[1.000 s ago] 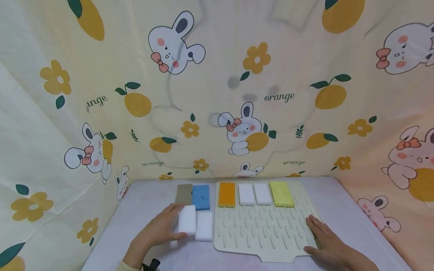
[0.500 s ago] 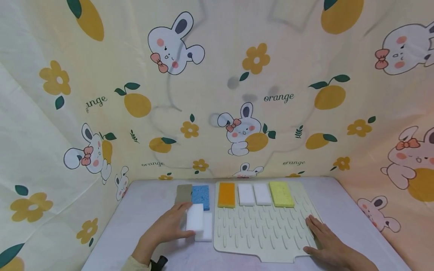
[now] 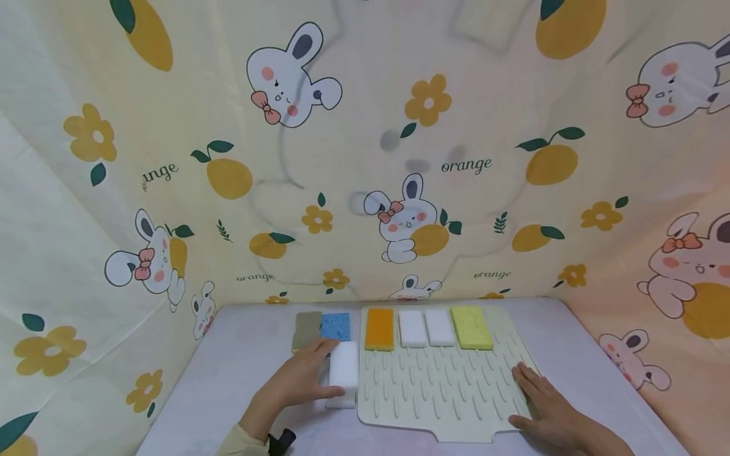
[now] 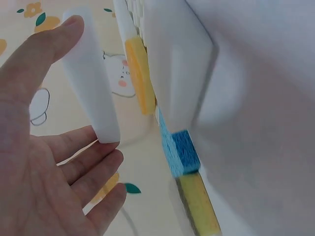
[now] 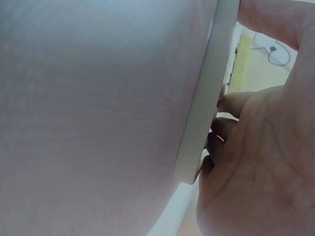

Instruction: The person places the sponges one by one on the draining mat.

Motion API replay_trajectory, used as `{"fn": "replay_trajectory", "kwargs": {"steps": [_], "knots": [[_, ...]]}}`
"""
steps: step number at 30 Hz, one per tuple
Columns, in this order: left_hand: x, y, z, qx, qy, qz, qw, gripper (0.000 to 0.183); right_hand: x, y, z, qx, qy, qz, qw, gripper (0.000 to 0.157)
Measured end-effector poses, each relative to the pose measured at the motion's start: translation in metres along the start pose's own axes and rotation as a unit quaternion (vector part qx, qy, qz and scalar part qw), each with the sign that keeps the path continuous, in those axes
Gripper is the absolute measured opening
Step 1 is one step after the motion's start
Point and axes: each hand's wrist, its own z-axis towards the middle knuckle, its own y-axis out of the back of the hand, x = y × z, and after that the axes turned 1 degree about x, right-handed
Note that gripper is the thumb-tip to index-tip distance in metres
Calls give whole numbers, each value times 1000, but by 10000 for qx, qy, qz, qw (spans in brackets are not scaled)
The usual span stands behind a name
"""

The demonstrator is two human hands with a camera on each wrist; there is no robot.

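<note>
My left hand (image 3: 305, 378) pinches a white sponge block (image 3: 343, 364) between thumb and fingertips. The block is raised over a second white sponge (image 4: 177, 64), which it mostly covers in the head view. In the left wrist view a gap shows between the two white blocks. Just behind lie a blue sponge (image 3: 336, 326) and a grey-green sponge with a yellow side (image 3: 307, 329), partly overlapped by the fingers. My right hand (image 3: 550, 405) rests with extended fingers on the right edge of a cream ridged mat (image 3: 433, 392).
Along the mat's back edge sit an orange sponge (image 3: 379, 329), two white sponges (image 3: 412, 328) and a yellow sponge (image 3: 471, 327). A printed curtain (image 3: 365, 158) rises behind the table (image 3: 239, 342) and at both sides.
My left hand has carried the white sponge block to the right, from beside the second white sponge to over it. The right hand stays on the mat edge.
</note>
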Motion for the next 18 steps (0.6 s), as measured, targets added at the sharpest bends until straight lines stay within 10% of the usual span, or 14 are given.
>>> {"fn": "replay_trajectory", "kwargs": {"steps": [18], "knots": [[-42, -20, 32, 11, -416, 354, 9985, 107, -3, -2, -2, -88, 143, -30, 9999, 101]]}}
